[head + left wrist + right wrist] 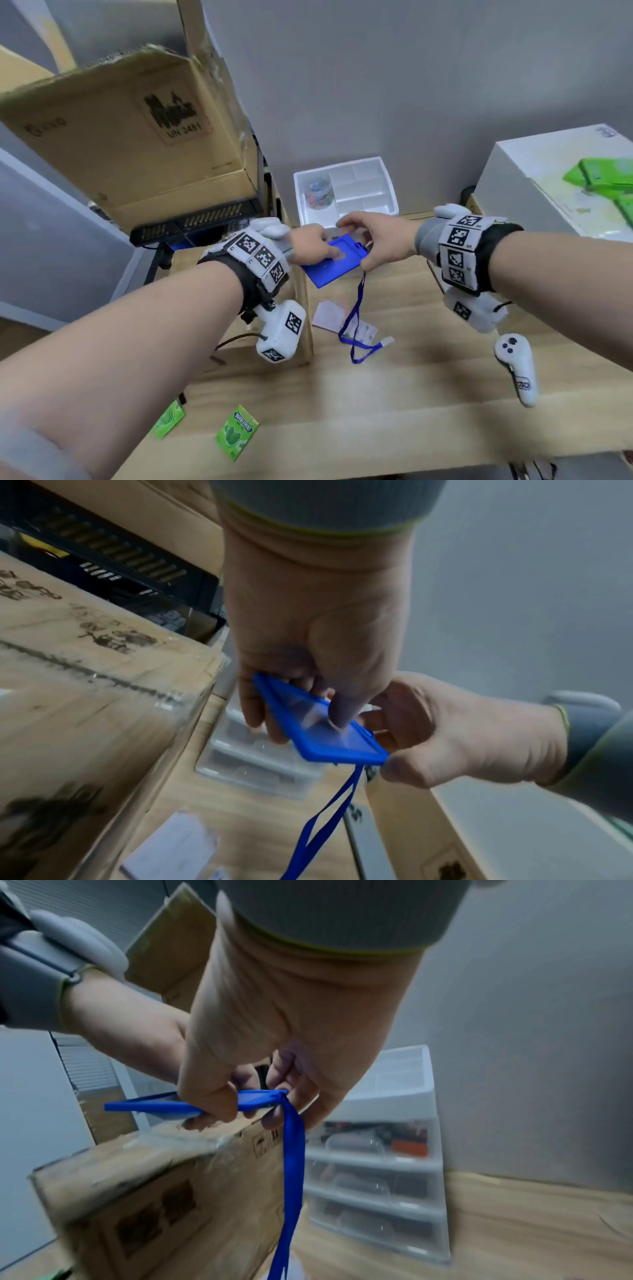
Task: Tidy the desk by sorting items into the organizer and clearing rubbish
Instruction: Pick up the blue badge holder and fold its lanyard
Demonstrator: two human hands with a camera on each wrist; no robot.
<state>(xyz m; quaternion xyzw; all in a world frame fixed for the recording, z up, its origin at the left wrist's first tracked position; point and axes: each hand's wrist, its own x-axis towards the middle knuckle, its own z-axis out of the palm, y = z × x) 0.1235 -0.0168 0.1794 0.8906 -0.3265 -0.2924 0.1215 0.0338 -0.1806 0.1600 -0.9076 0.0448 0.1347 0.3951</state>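
A blue badge holder (329, 265) (322, 723) (171, 1106) is held in the air in front of the white drawer organizer (383, 174) (404, 1150). My left hand (313, 248) (308, 653) grips its left end, thumb on the clear window. My right hand (373, 240) (274, 1042) pinches its right end where the blue lanyard (358, 315) (293, 1164) hangs down over the desk. One organizer top compartment holds coloured clips (320, 197).
Two green gum packs (236, 435) (169, 419) lie near the wooden desk's (411, 394) front edge. Paper slips (330, 315) lie under the lanyard. Cardboard boxes (137, 137) stand left, a white box (548, 181) right. A white controller (515, 366) dangles from my right wrist.
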